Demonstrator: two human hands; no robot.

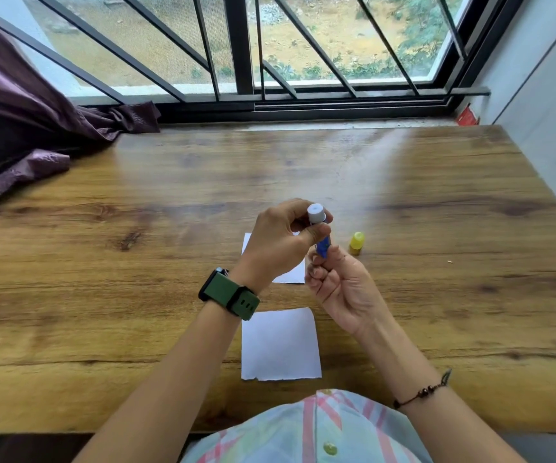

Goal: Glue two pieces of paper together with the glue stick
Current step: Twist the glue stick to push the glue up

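Both my hands hold a blue glue stick (pixel 322 243) upright above the table's middle. My left hand (pixel 280 242) grips its upper part, just below the white glue tip (pixel 316 212). My right hand (pixel 340 289) is closed around its lower end. The yellow cap (pixel 357 243) stands on the table just right of the stick. One white paper (pixel 280 344) lies flat near me. A second white paper (pixel 291 274) lies farther away, mostly hidden under my hands.
The wooden table (pixel 136 262) runs to a barred window (pixel 236 61) at the back. A purple curtain (pixel 19 121) drapes onto the table's far left corner. A grey wall (pixel 550 111) borders the right side. A small red object (pixel 466 115) sits on the sill.
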